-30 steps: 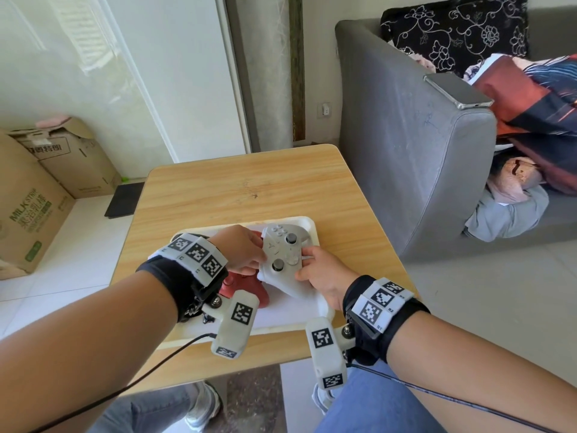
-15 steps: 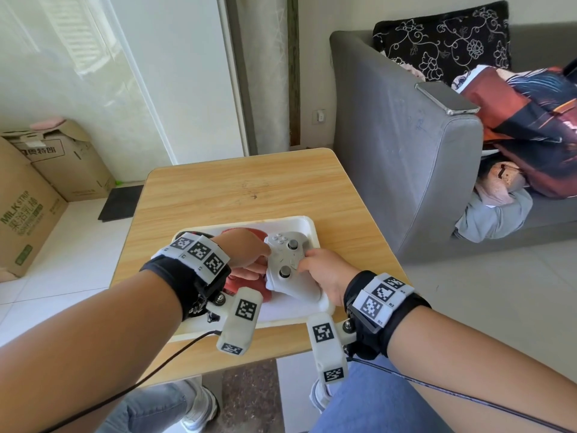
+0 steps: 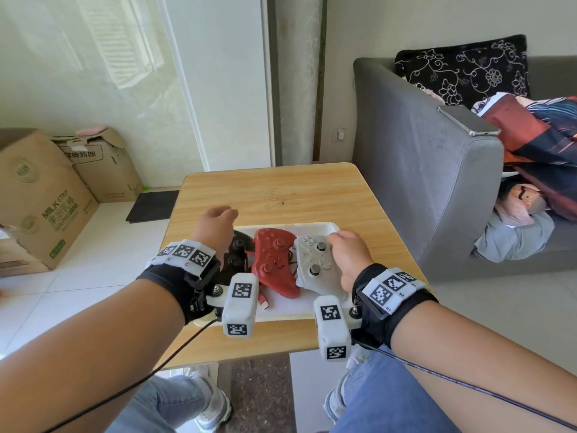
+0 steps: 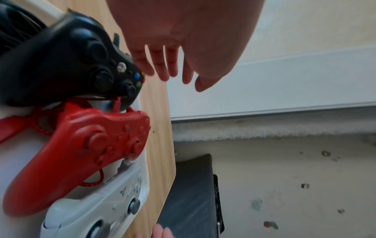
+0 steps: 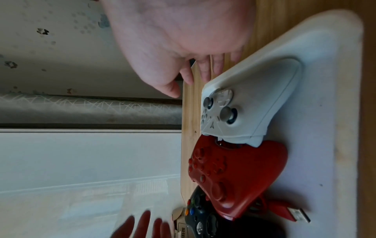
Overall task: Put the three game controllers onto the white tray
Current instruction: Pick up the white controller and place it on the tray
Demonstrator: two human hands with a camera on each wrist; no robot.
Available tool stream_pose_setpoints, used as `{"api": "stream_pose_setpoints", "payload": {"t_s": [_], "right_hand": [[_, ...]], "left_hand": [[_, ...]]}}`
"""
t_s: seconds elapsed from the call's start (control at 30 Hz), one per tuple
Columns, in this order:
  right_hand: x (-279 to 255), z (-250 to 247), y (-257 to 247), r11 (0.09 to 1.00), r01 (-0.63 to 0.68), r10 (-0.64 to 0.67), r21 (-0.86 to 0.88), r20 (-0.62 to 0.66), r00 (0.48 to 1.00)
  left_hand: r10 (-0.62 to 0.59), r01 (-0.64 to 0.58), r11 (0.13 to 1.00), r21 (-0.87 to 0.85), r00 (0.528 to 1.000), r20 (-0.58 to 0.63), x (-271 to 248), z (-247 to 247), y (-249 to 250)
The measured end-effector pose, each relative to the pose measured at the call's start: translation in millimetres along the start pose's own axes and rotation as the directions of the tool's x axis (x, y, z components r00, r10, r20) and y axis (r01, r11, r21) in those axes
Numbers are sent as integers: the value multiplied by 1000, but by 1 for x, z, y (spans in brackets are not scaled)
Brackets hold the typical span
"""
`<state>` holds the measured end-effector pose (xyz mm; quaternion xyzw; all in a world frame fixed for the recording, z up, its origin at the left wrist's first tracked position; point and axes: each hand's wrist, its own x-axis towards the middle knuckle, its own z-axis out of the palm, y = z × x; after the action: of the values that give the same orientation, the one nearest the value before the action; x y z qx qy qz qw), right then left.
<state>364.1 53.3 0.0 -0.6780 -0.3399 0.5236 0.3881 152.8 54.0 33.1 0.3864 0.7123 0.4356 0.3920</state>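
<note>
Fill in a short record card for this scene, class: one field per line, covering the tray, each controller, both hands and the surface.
Surface: wooden table
Tray: white tray, near the table's front edge
Black controller: on the tray, leftmost
Red controller: on the tray, in the middle, its red cable and plug beside it
White controller: on the tray, rightmost, overlapping the red one's edge
Left hand: above the black controller, fingers relaxed, holding nothing
Right hand: beside the white controller, fingers loose, holding nothing
Task status: all three controllers are on the tray
</note>
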Motion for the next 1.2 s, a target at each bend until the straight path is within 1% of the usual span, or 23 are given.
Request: {"api": "stream_pose_setpoints", "payload": {"t_s": [0.07, 0.1, 0.17, 0.2, 0.27, 0.3, 0.33, 0.4, 0.43, 0.47, 0.5, 0.6, 0.63, 0.77, 0.8, 0.87, 0.9, 1.0, 1.07, 1.2], "right_hand": [[2, 3, 5, 1000, -5, 4, -14, -48, 999], [7, 4, 10, 999, -13, 10, -38, -78, 997], [29, 5, 26, 996, -36, 23, -84, -144, 989], [37, 4, 33, 993, -56, 38, -105, -166, 985], [31, 4, 36, 988, -104, 81, -116, -186, 979], [25, 4, 36, 986, -123, 100, -112, -187, 977], [20, 4, 36, 984, -135, 113, -114, -183, 977], [17, 6, 40, 981, -152, 129, -121, -177, 976], [17, 7, 42, 980, -158, 136, -120, -173, 976], [16, 7, 43, 981, -161, 141, -108, -169, 975], [12, 7, 42, 983, -160, 143, -92, -166, 976], [-4, 6, 34, 988, -153, 150, -13, -148, 978], [-4, 5, 35, 988, -153, 153, 11, -146, 977], [2, 2, 39, 986, -152, 161, 70, -156, 975], [4, 1, 40, 985, -151, 163, 86, -159, 974], [7, -1, 40, 985, -139, 155, 101, -176, 972], [9, -2, 41, 986, -122, 143, 116, -196, 970], [14, 1, 42, 984, -74, 115, 161, -263, 958], [18, 5, 39, 982, -64, 110, 176, -269, 957], [26, 14, 24, 976, -43, 99, 212, -261, 960]], "left_hand": [[-9, 11, 1000, 29, 999, -54, 0, -14, -8], [-36, 38, 999, 31, 997, -66, 0, -20, -12], [-92, 94, 995, 36, 993, -69, -1, -28, -23], [-120, 125, 989, 73, 991, -65, 0, -31, -31], [-159, 170, 968, 185, 984, -74, 1, -37, -47], [-179, 186, 956, 229, 982, -52, 1, -37, -54], [-191, 190, 949, 251, 981, -20, -3, -37, -58], [-221, 209, 928, 308, 975, 4, -8, -34, -68], [-232, 223, 916, 333, 973, -16, -9, -33, -72], [-229, 231, 917, 325, 972, -43, -11, -31, -75], [-233, 242, 930, 278, 970, -63, -14, -29, -74], [-195, 208, 944, 257, 978, -73, -13, -27, -80], [-210, 222, 947, 231, 975, -75, -10, -27, -81], [-331, 331, 943, 23, 944, 0, -8, -28, -86], [-348, 350, 937, -27, 936, 50, -9, -29, -85], [-377, 381, 912, -150, 924, 59, -4, -29, -90], [-375, 381, 907, -179, 925, 67, 0, -29, -93], [-376, 378, 897, -230, 925, 56, 6, -26, -94], [-377, 373, 888, -270, 925, 40, 12, -25, -93], [-375, 362, 884, -295, 927, 14, 24, -26, -80]]}}
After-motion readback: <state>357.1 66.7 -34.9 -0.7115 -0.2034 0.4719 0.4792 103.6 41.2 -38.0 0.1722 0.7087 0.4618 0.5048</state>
